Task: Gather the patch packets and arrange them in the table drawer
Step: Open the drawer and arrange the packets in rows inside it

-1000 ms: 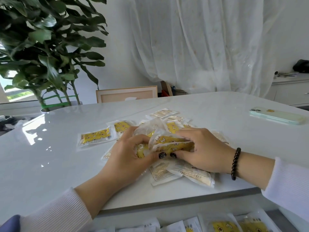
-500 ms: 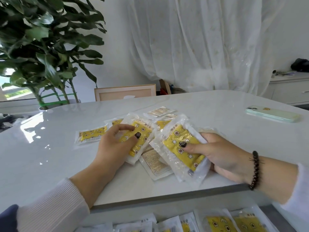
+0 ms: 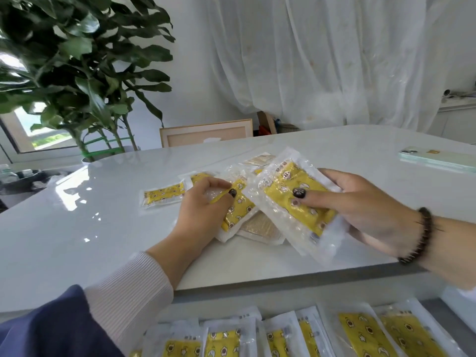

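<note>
Packets (image 3: 291,199) in both hands (image 3: 203,210) — above drawer (image 3: 438,307)

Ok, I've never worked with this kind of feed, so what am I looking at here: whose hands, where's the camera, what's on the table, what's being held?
There is no machine: these are a person's two bare hands, filmed by one wide-angle camera worn on the head, looking forward and down. The right hand holds a clear packet with a yellow patch lifted off the white table. The left hand pinches a packet in the loose pile of packets on the table. One packet lies apart on the left, and a phone on the far right. Below the table's edge, the open drawer already holds a row of packets.
</note>
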A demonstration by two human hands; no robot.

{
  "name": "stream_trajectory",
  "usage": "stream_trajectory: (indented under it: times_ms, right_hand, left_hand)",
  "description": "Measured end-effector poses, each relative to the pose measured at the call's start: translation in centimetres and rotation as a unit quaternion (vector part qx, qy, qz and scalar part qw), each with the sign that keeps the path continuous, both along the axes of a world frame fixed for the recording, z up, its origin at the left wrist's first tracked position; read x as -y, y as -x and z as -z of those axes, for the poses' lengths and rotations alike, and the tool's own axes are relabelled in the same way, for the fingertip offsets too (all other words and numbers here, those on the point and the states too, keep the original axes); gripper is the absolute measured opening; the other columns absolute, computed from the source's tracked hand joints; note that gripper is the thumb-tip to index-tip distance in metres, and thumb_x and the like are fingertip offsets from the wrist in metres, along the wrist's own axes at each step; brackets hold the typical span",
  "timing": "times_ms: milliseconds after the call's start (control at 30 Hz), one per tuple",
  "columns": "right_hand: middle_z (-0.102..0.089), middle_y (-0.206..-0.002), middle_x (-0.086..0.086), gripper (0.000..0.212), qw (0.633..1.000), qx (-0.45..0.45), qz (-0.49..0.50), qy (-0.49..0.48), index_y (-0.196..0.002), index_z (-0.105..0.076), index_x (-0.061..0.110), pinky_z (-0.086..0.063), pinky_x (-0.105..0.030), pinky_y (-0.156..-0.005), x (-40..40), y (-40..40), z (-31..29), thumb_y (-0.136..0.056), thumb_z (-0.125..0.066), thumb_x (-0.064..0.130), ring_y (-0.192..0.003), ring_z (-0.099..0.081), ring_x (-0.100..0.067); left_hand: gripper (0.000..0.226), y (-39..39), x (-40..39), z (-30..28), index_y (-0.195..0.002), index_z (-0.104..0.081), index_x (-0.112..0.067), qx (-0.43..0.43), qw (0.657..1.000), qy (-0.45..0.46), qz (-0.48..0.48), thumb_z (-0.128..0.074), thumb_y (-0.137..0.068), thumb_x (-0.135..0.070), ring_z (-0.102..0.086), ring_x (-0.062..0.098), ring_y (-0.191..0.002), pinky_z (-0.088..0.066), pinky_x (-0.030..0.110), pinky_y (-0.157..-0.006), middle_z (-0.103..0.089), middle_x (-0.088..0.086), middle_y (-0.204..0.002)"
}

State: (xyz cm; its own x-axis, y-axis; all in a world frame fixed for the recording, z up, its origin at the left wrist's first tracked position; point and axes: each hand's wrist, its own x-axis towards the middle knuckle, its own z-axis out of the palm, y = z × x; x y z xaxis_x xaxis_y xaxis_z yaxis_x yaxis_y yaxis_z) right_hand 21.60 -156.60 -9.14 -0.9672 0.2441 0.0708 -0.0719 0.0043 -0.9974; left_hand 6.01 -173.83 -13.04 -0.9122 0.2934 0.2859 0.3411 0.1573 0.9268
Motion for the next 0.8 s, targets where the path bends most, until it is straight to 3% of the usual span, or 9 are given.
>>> stream_trajectory:
  times_ms: [133, 233, 300, 367, 433, 533, 633, 700, 800]
  right_hand:
    - [-0.073, -0.105, 0.003, 0.041, 0.987, 0.051, -0.113, -0.098, -0.109, -0.068, 0.028, -0.054, -0.039, -0.089, 1.5, -4.7, 0.2, -0.069, -0.079, 0.031, -0.1, -0.069, -0.022]
    - [-0.068, -0.109, 0.025, 0.052, 0.956, 0.137, -0.154, -0.211, -0.112, -0.066, 0.034, -0.046, -0.018, -0.092, 2.2, -6.7, 1.6, -0.062, -0.076, 0.046, -0.103, -0.063, 0.004]
    - [-0.071, -0.102, 0.02, 0.045, 0.942, 0.182, -0.155, -0.235, -0.107, -0.068, 0.029, -0.05, -0.014, -0.083, 2.0, -7.8, 2.5, -0.066, -0.078, 0.042, -0.096, -0.066, 0.002]
    - [-0.075, -0.094, 0.007, 0.036, 0.929, 0.207, -0.13, -0.28, -0.097, -0.07, 0.02, -0.055, -0.026, -0.081, 1.2, -8.7, 3.8, -0.069, -0.081, 0.039, -0.09, -0.07, -0.009]
    - [-0.073, -0.087, 0.0, 0.042, 0.918, 0.221, -0.076, -0.321, -0.089, -0.068, 0.016, -0.054, -0.031, -0.079, 0.0, -9.5, 5.0, -0.064, -0.08, 0.047, -0.082, -0.068, -0.011]
    - [-0.062, -0.073, 0.002, 0.043, 0.878, 0.242, 0.032, -0.412, -0.076, -0.059, 0.015, -0.041, -0.019, -0.058, -1.6, -10.9, 5.5, -0.065, -0.073, 0.054, -0.066, -0.057, -0.006]
    - [-0.047, -0.061, 0.008, 0.037, 0.814, 0.283, 0.079, -0.501, -0.069, -0.046, 0.016, -0.03, -0.017, -0.044, -2.5, -11.5, 5.5, -0.079, -0.068, 0.044, -0.051, -0.042, -0.002]
    - [-0.046, -0.059, 0.01, 0.031, 0.787, 0.31, 0.105, -0.524, -0.071, -0.051, 0.016, -0.028, -0.016, -0.041, -3.0, -11.9, 5.5, -0.082, -0.065, 0.042, -0.05, -0.042, -0.001]
    - [-0.044, -0.06, 0.007, 0.035, 0.786, 0.364, 0.138, -0.48, -0.066, -0.045, 0.016, -0.026, -0.015, -0.038, -3.4, -12.6, 6.2, -0.086, -0.061, 0.04, -0.053, -0.044, -0.005]
  left_hand:
    - [0.016, -0.2, -0.1, 0.0, -0.081, -0.068, -0.032, -0.015, 1.0, -0.008, 0.003, -0.072, -0.081, -0.017, -0.064, 0.013, -0.071, -0.052, 0.028, -0.068, -0.069, -0.007, -0.087]
    - [0.014, -1.7, 0.3, -0.4, -0.087, -0.067, -0.024, -0.046, 0.998, -0.019, -0.024, -0.07, -0.083, -0.011, -0.062, -0.004, -0.063, -0.05, 0.013, -0.062, -0.067, -0.011, -0.088]
    - [0.013, -3.4, 0.9, -0.8, -0.089, -0.066, -0.02, -0.077, 0.995, -0.021, -0.059, -0.066, -0.083, -0.008, -0.06, -0.008, -0.067, -0.047, 0.009, -0.063, -0.067, -0.012, -0.087]
    - [0.015, -5.6, 2.1, -1.1, -0.088, -0.065, -0.02, -0.078, 0.993, -0.032, -0.083, -0.064, -0.083, -0.006, -0.061, -0.003, -0.07, -0.047, 0.013, -0.063, -0.068, -0.012, -0.085]
    - [0.017, -8.4, 3.7, -1.5, -0.086, -0.066, -0.023, -0.069, 0.994, -0.016, -0.086, -0.064, -0.084, -0.006, -0.061, 0.0, -0.067, -0.048, 0.016, -0.06, -0.068, -0.015, -0.082]
    - [0.018, -13.2, 5.9, -2.3, -0.085, -0.065, -0.022, -0.049, 0.998, 0.0, -0.035, -0.064, -0.085, -0.005, -0.061, 0.022, -0.059, -0.052, 0.031, -0.054, -0.069, -0.016, -0.081]
    - [0.017, -16.4, 6.8, -3.1, -0.084, -0.065, -0.024, -0.035, 0.999, 0.014, 0.018, -0.066, -0.086, -0.007, -0.06, 0.042, -0.071, -0.055, 0.05, -0.059, -0.07, -0.007, -0.086]
    - [0.015, -17.6, 6.6, -2.8, -0.084, -0.065, -0.025, -0.013, 0.998, 0.047, 0.024, -0.066, -0.086, -0.01, -0.058, 0.037, -0.06, -0.054, 0.041, -0.056, -0.07, -0.007, -0.083]
    - [0.012, -19.5, 5.8, -1.1, -0.081, -0.067, -0.023, 0.078, 0.995, 0.069, 0.003, -0.066, -0.083, -0.011, -0.054, 0.013, -0.047, -0.045, 0.024, -0.048, -0.068, -0.002, -0.071]
